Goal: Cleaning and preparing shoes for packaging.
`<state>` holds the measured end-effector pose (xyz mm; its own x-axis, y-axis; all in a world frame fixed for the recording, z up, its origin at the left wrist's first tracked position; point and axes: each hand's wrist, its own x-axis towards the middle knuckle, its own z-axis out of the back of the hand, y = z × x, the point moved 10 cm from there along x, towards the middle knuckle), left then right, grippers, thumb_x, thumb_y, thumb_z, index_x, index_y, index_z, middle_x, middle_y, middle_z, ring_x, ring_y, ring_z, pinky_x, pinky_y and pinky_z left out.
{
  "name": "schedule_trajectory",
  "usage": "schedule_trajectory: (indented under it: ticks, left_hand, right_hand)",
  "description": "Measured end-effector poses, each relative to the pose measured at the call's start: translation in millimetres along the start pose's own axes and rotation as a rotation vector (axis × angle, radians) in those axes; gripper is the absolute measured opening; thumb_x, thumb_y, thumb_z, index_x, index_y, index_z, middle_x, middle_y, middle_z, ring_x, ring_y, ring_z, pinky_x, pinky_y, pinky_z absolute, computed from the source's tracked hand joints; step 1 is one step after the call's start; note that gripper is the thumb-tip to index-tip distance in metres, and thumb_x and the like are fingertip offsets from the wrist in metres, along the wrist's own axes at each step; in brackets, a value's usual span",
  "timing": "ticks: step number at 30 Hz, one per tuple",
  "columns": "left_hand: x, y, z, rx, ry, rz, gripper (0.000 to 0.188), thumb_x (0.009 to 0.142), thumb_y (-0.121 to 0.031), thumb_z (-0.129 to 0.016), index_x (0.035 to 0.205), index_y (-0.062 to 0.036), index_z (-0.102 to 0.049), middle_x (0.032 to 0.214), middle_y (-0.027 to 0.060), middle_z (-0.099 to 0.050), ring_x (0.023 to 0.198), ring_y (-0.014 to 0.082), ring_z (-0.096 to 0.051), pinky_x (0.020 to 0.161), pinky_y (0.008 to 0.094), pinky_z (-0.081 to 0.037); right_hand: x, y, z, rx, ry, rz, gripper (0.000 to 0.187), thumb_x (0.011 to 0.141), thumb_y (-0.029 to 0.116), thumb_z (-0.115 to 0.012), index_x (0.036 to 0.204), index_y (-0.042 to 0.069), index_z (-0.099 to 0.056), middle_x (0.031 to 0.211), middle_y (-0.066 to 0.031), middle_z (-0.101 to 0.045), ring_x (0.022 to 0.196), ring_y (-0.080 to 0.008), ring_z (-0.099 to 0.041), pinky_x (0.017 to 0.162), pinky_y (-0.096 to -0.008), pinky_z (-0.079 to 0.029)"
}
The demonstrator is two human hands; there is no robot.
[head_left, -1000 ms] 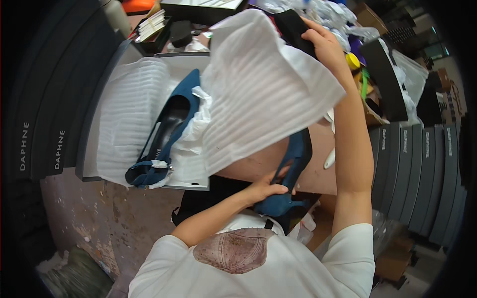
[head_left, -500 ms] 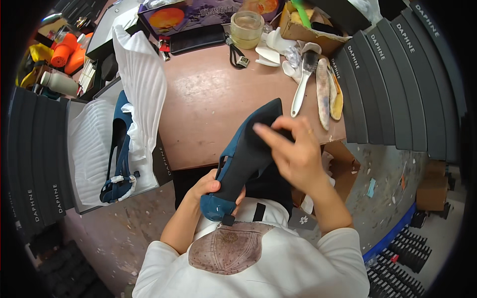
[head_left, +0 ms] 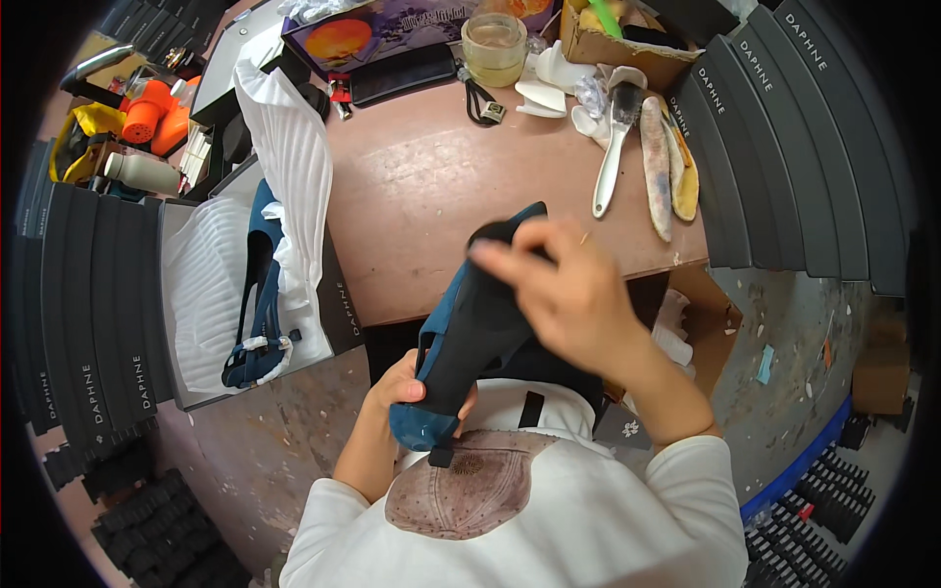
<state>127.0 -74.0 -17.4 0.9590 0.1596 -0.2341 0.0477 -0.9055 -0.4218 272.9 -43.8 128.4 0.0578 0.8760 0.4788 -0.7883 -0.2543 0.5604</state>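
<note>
Right hand [head_left: 578,289] has come in from far side to forefoot of blue shoe [head_left: 463,333]; fingers half-bent, blurred, any hold cannot be told. Left hand [head_left: 397,385] wraps heel end, apparently bracing shoe sole-up for access at near edge of table [head_left: 412,196]. Second shoe [head_left: 268,312] lies in box [head_left: 340,299], near-left corner.

Matt shoe sole [head_left: 463,343], sl. glossy heel [head_left: 420,425], smooth tbl [head_left: 412,201], ribbed paper-like wrap [head_left: 294,162]
</note>
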Motion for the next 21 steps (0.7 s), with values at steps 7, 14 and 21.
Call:
schedule_trajectory:
  ticks: [7, 14, 21]
  left_hand:
    - [-8.1, -2.5, 11.4, 0.003, -0.092, -0.048, 0.064, 0.069, -0.037, -0.074, 0.106, 0.0097, -0.050, 0.082, 0.0226, -0.058, 0.069, 0.0275, -0.064, 0.058, 0.0390, -0.057]
    - [-16.8, -3.5, 4.2, -0.011, -0.069, -0.025, 0.062, 0.069, -0.036, -0.075, 0.103, 0.0102, -0.051, 0.083, 0.0223, -0.059, 0.064, 0.0282, -0.064, 0.057, 0.0408, -0.057]
    - [-18.9, -10.1, 15.9, -0.161, -0.018, -0.199, 0.072, 0.069, -0.039, -0.074, 0.112, 0.0089, -0.043, 0.079, 0.0239, -0.057, 0.061, 0.0307, -0.063, 0.054, 0.0400, -0.058]
  right_hand:
    - [-3.7, 31.2, -10.8, 0.001, 0.021, 0.162, 0.025, 0.068, 0.007, -0.062, 0.093, 0.008, -0.066, 0.081, -0.0060, -0.055, 0.071, -0.0229, -0.054, 0.060, -0.0314, -0.046]
    - [4.0, 39.2, -15.4, 0.116, 0.062, 0.150, 0.030, 0.069, 0.002, -0.060, 0.097, 0.010, -0.065, 0.082, -0.0058, -0.057, 0.078, -0.0241, -0.056, 0.063, -0.0332, -0.047]
    - [-10.9, 59.0, -29.9, 0.126, 0.040, 0.104, 0.030, 0.069, 0.001, -0.060, 0.096, 0.010, -0.068, 0.085, -0.0070, -0.058, 0.077, -0.0252, -0.057, 0.065, -0.0347, -0.048]
